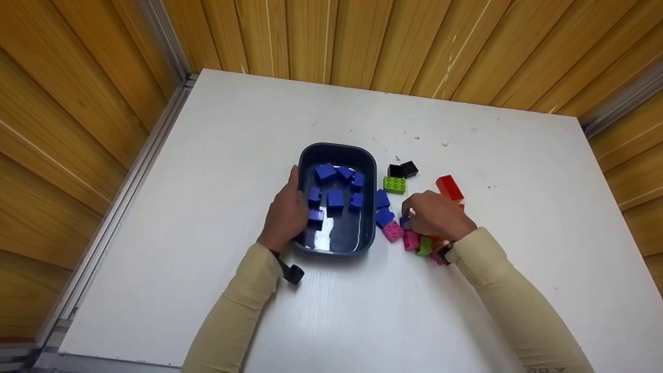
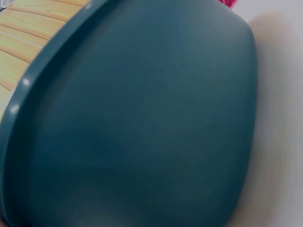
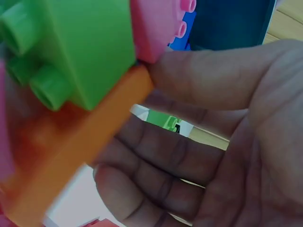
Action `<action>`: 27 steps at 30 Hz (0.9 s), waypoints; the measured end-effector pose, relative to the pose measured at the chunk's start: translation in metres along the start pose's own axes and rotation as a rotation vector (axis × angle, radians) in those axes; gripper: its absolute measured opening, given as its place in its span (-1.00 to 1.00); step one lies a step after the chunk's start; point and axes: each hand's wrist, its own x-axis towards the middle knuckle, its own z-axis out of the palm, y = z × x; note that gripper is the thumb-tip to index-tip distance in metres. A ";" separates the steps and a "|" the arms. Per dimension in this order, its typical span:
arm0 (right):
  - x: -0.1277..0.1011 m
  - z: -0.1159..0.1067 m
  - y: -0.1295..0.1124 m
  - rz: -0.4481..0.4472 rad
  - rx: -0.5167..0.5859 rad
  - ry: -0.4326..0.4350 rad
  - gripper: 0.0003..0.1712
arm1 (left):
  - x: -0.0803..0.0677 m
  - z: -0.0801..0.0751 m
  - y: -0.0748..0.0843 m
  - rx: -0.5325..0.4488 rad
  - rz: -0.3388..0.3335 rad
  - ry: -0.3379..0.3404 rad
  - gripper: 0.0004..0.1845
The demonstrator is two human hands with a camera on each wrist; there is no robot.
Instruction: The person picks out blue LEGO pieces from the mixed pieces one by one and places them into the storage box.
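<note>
My left hand (image 1: 286,216) holds the dark blue plastic tub (image 1: 337,254) by its left side; the tub's wall (image 2: 142,113) fills the left wrist view, which does not show the fingers. Several blue bricks (image 1: 335,200) lie inside it. To the right of the tub, my right hand (image 1: 437,213) reaches down into a loose group of toy bricks, its thumb and fingers pinching a blue brick (image 1: 404,223) that is mostly covered. Close to that hand are a pink brick (image 1: 411,240), a green brick (image 3: 90,52) and an orange brick (image 3: 85,146).
Two blue bricks (image 1: 384,216) and a pink brick (image 1: 392,231) lie beside the tub's right wall. Farther back are a lime green brick (image 1: 394,185), black bricks (image 1: 409,169) and a red brick (image 1: 449,188). Wooden panels (image 1: 311,41) border the white table (image 1: 155,233).
</note>
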 end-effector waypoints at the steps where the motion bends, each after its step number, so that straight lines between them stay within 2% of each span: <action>1: 0.000 0.000 0.000 0.004 0.012 -0.001 -0.66 | 0.000 0.000 0.000 -0.003 0.004 0.001 -0.32; 6: -0.002 0.001 0.004 0.004 0.043 -0.015 -0.60 | 0.000 -0.001 0.002 -0.008 0.011 0.001 -0.31; 11: -0.005 0.004 0.006 -0.023 0.018 0.010 -0.55 | 0.001 -0.001 0.002 -0.006 0.001 0.002 -0.32; 17: -0.006 0.011 0.004 -0.008 0.015 0.015 -0.43 | 0.001 0.000 0.002 0.005 0.003 0.004 -0.33; 27: 0.002 0.014 0.000 0.041 0.066 0.005 -0.49 | 0.001 0.000 0.003 0.018 -0.020 0.005 -0.33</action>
